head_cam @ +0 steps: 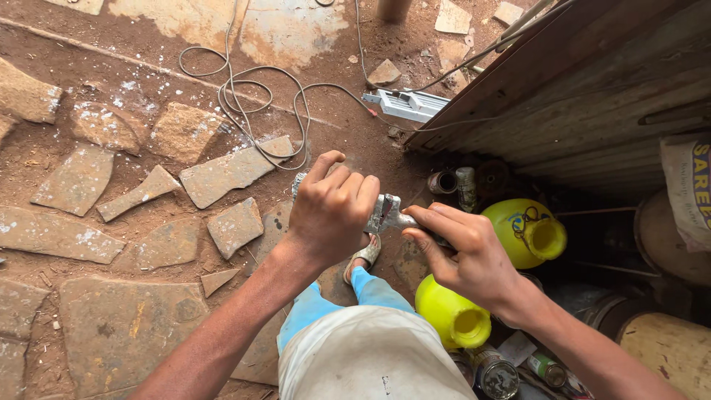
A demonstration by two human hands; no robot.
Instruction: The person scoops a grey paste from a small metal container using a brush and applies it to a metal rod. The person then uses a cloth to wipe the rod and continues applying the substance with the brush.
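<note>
Both hands grip a small metal power tool over the stone floor

The left hand (332, 210) wraps its fingers (348, 185) fully shut round the grey, dust-coated body of the power tool (385, 212), which is held in the air between the two hands, above the person's sandalled foot (363, 255) and the red earth floor (126, 96) laid with flat stone slabs (226, 174). The right hand (463, 252) pinches the tool's front end with fingers and thumb nearly closed; what exactly they press on is hidden. The tool looks rigid, metal and fairly heavy for its size, with a dusty skin that may slip, so the thick body seems the firm place to hold. A thin cable (252, 104) loops on the floor. Two yellow plastic jugs (522, 230) stand just beside, to the right.
</note>
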